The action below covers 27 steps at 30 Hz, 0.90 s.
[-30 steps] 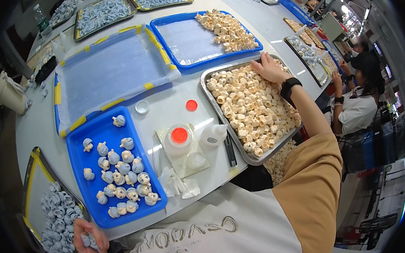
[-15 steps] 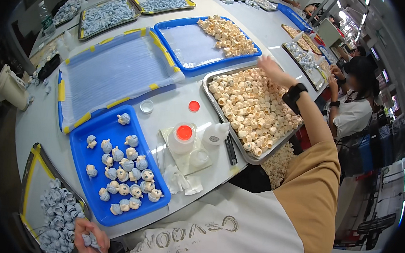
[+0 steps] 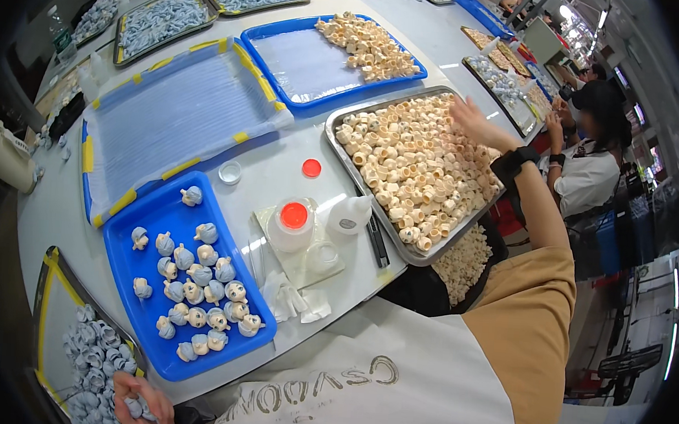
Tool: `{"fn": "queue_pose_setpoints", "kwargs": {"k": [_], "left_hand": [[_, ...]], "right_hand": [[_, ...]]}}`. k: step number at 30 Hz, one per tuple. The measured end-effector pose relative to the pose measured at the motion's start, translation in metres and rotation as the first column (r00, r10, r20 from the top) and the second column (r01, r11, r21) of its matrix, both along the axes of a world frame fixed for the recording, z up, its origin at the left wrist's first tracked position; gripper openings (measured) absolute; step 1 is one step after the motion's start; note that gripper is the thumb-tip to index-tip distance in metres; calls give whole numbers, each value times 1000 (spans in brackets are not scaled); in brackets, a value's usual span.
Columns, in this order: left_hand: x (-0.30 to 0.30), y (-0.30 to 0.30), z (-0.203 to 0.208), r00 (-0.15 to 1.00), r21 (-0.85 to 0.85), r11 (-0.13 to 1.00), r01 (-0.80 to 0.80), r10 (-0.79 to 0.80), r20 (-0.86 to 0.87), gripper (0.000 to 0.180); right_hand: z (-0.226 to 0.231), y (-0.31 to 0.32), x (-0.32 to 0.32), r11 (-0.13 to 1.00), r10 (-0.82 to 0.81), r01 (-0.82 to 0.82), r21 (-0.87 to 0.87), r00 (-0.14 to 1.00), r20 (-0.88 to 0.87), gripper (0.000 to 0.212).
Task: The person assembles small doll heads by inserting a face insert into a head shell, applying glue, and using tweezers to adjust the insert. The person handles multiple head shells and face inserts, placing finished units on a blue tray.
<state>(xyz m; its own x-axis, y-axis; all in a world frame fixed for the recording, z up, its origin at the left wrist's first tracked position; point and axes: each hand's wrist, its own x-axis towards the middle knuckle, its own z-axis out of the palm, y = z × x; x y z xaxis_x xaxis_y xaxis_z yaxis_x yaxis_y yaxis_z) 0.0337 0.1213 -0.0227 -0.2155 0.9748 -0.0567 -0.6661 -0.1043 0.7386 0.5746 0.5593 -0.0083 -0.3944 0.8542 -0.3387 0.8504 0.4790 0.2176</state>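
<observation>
My right hand [image 3: 481,128] is stretched over the far right part of a metal tray [image 3: 350,165], with its fingers extended. Small cream doll-head pieces [image 3: 413,166] with hollow openings fill that tray. At the lower left, my left hand [image 3: 141,404] curls around a blue-grey hair piece [image 3: 135,409]. Beside it lies a yellow-taped tray [image 3: 53,302] with a heap of similar blue-grey hair pieces [image 3: 93,352]. A blue tray [image 3: 131,319] between my hands holds several doll heads [image 3: 198,293] with blue-grey hair fitted on them.
Near the table edge stand a red-topped jar [image 3: 292,223], a white squeeze bottle [image 3: 350,214] and crumpled tissue [image 3: 294,297]. A black pen-like tool [image 3: 377,242] lies by the metal tray. Farther off are a lined taped tray [image 3: 181,110] and a blue tray [image 3: 285,90]. A co-worker [image 3: 587,166] sits at right.
The view has shifted slightly. My right hand has moved from the metal tray's far edge to over the pieces inside it. My left hand stays low at the left with the hair piece.
</observation>
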Motion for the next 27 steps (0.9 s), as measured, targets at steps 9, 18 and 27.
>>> {"fn": "queue_pose_setpoints", "kwargs": {"k": [9,18,27], "left_hand": [[-5,-3,-7,996,39,997,69,-71,50,39],[0,8,0,989,58,990,128,-132,61,40],[11,7,6,998,-11,999,47,-47,-35,35]], "right_hand": [[45,-62,72,887,-258,454,87,642,-722,62],[-46,-108,50,855,-273,478,201,745,-608,64],[-45,-116,10,781,-65,453,430,744,-665,48]]}}
